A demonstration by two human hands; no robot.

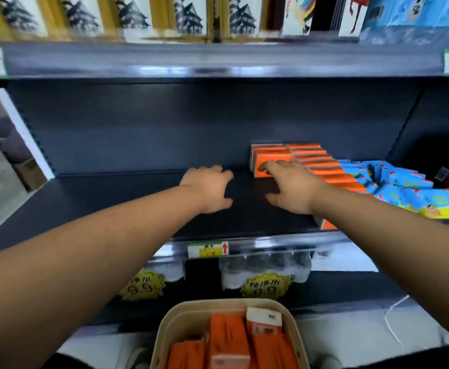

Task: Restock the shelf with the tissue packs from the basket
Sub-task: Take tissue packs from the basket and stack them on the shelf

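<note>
Both hands are in over the shelf, mid-depth. Left hand is spread & holds nothing; can't tell if it's resting on the deck or just above it. Right hand has straight fingers, tips on the end pack of the orange tissue packs toward the shelf's right end. Spare packs are in the basket, below the shelf's front edge.

Risk, imo: push too hard & the row skews into the blue packs alongside, or the end pack tips over. They're light, slick-wrapped bricks on smooth dark metal, so prob slide easily. The basket's a beige rounded tub.
</note>
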